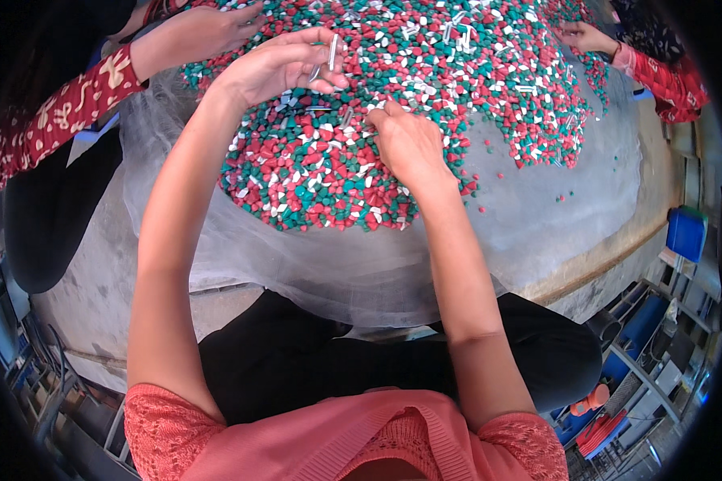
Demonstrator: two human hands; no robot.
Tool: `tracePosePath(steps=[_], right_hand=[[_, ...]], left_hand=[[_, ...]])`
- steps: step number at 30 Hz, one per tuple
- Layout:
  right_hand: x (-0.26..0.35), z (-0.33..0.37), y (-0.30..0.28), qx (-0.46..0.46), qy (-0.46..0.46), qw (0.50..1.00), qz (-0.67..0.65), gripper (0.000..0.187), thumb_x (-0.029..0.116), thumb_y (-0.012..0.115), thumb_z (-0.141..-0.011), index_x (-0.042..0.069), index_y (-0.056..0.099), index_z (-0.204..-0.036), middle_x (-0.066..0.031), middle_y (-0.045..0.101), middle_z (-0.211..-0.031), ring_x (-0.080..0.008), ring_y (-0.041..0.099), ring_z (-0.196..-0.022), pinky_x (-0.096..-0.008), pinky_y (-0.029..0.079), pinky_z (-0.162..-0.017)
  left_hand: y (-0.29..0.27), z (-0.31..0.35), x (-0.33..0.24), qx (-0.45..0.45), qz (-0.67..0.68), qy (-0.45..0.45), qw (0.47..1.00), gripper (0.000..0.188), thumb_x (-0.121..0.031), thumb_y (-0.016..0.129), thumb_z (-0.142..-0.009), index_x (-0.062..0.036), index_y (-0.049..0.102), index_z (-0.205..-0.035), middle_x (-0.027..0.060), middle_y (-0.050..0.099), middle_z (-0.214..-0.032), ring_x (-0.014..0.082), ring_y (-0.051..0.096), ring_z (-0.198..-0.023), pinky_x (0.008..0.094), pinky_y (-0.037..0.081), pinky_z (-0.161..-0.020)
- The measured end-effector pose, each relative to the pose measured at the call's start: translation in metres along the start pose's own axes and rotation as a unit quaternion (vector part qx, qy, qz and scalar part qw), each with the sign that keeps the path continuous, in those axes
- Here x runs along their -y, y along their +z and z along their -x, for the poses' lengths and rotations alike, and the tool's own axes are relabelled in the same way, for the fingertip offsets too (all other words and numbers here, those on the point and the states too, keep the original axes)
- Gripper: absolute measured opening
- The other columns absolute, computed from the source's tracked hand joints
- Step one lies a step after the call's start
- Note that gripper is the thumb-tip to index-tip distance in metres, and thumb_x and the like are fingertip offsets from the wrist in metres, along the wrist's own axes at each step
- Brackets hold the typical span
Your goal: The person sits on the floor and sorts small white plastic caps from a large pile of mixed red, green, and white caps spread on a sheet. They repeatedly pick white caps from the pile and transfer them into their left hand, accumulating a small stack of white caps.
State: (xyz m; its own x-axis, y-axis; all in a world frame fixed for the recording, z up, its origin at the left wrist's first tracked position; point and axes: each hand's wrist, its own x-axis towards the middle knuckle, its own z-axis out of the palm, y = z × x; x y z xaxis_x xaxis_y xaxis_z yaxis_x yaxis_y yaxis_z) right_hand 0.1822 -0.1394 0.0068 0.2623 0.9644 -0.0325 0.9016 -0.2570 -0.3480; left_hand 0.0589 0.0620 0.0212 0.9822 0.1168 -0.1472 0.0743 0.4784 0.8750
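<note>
Small red, green and white pieces (321, 180) lie heaped on translucent sheeting (537, 220); a slim pale strip (333, 52) stands nearly upright in the left fingers (307, 37).

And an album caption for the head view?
Left hand holding slim silvery strips above small red, green and white pieces; right hand touching them.

Mottled red, green and white across the small pieces (321, 180); silvery on the thin strip (333, 53); hazy pale grey on the sheet (565, 212). Coral on the shirt (297, 449), openwork-patterned at the shoulders; plain black on the trousers (377, 373). Dark red with cream figures on a co-worker's sleeve (72, 111).
</note>
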Motion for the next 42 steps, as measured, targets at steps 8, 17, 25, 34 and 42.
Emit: tracePosePath(steps=[8,17,25,34,42], right_hand=[[-0.035,-0.005,-0.004,0.024,0.179,0.816,-0.549,0.012,0.017,0.060,-0.079,0.005,0.060,-0.079,0.0003,0.058,-0.073,-0.0062,0.049,-0.061,-0.0206,0.038,-0.055],[0.023,-0.038,0.008,0.096,0.229,0.962,-0.117,0.028,0.031,0.068,-0.072,0.005,0.065,-0.082,-0.0073,0.064,-0.072,-0.0155,0.061,-0.076,-0.0312,0.047,-0.069],[-0.017,-0.028,0.004,0.005,0.229,0.624,-0.747,0.017,0.015,0.057,-0.080,0.003,0.058,-0.092,-0.0046,0.060,-0.081,-0.0123,0.055,-0.071,-0.0242,0.041,-0.057],[-0.003,-0.040,0.008,0.077,0.068,0.993,-0.054,0.022,0.016,0.064,-0.071,0.013,0.067,-0.093,-0.0120,0.062,-0.073,-0.0244,0.061,-0.073,-0.0373,0.047,-0.068],[0.007,-0.056,0.017,0.104,-0.031,0.975,0.195,0.014,0.020,0.062,-0.069,0.010,0.064,-0.079,-0.0124,0.064,-0.077,-0.0297,0.062,-0.076,-0.0422,0.049,-0.067]], left_hand=[[0.018,0.019,0.013,-0.163,-0.450,-0.100,0.872,0.023,-0.029,0.064,-0.078,-0.0074,0.061,-0.083,0.0032,0.057,-0.068,0.0158,0.056,-0.064,0.0302,0.045,-0.062],[0.014,0.022,0.028,-0.172,-0.609,-0.075,0.771,0.018,-0.023,0.064,-0.077,-0.0053,0.063,-0.082,0.0087,0.063,-0.076,0.0196,0.061,-0.074,0.0322,0.047,-0.068],[-0.013,0.054,0.019,0.002,0.003,-0.030,1.000,0.036,-0.020,0.054,-0.087,-0.0023,0.050,-0.118,0.0005,0.055,-0.082,0.0073,0.053,-0.074,0.0200,0.042,-0.060],[0.005,0.043,0.017,-0.078,0.233,0.049,0.968,0.035,-0.020,0.047,-0.089,0.0012,0.046,-0.118,0.0093,0.056,-0.094,0.0180,0.058,-0.086,0.0274,0.050,-0.073],[-0.005,0.036,0.035,-0.194,0.232,-0.001,0.953,0.031,-0.031,0.038,-0.095,-0.0019,0.047,-0.104,-0.0027,0.038,-0.068,0.0063,0.040,-0.059,0.0172,0.034,-0.045]])
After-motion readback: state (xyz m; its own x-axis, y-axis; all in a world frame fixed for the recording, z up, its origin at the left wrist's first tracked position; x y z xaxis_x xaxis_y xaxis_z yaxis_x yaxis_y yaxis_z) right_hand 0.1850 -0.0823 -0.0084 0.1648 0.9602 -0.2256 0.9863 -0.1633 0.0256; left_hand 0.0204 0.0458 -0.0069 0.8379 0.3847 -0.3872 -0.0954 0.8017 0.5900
